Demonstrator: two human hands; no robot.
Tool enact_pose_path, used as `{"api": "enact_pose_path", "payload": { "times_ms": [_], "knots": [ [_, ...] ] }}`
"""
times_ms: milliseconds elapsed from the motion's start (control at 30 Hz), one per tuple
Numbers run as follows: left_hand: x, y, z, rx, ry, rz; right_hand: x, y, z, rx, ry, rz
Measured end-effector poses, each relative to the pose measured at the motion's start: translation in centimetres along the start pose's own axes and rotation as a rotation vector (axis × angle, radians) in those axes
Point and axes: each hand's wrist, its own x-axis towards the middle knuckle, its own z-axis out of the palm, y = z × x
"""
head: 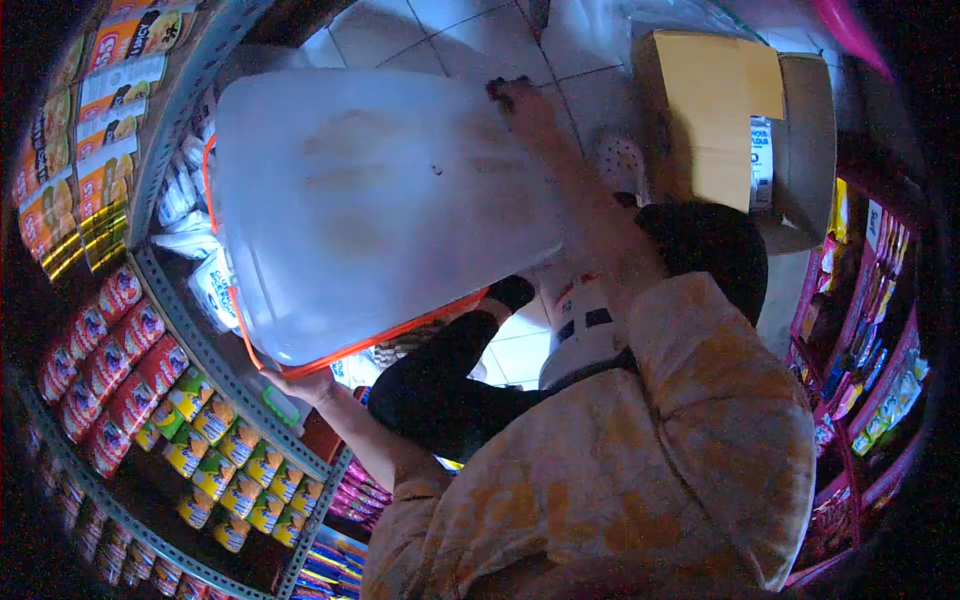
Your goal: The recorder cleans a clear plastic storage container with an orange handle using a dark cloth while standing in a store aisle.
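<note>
A large translucent plastic storage box [390, 187] with an orange rim [390, 341] fills the space before me, its broad cloudy face turned up towards me. Under the near left corner, my left hand [307, 384] is closed around the orange rim. My right hand [521, 105] reaches to the far right edge of the box; its fingers are dark and blurred, so whether they grip is unclear. White printed packs [214, 289] lie just left of the box, partly hidden by it. Dim shapes show through the plastic.
Metal shelving [225, 390] on the left carries red cans [124, 360], yellow-green cans [225, 457] and orange noodle packs [105, 150]. An open cardboard box [705, 120] holding white packs stands at right. Pink racks [847, 352] hold sachets. A white bucket [589, 330] stands by my legs on the tiled floor [420, 37].
</note>
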Motion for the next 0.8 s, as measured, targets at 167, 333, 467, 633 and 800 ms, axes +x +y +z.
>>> {"api": "enact_pose_path", "payload": {
  "times_ms": [167,333,467,633,800],
  "knots": [
    [-0.1,0.0,-0.5,-0.015,0.036,0.016,0.9,-7.8,-2.6,0.342,0.007,0.059],
    [0.2,-0.2,-0.4,-0.019,0.036,0.031,-0.1,-2.5,-1.1,0.697,-0.041,0.665],
    [0.3,-0.3,0.4,0.004,0.002,0.038,-1.9,3.1,2.4,-0.129,0.253,0.068],
    [0.2,-0.1,0.7,-0.012,-0.053,-0.008,-0.8,2.8,1.7,-0.298,-0.133,0.241],
    [0.1,-0.1,-0.8,-0.033,0.012,-0.037,-0.5,-0.4,-0.3,0.059,-0.052,0.083]
  ]
}}
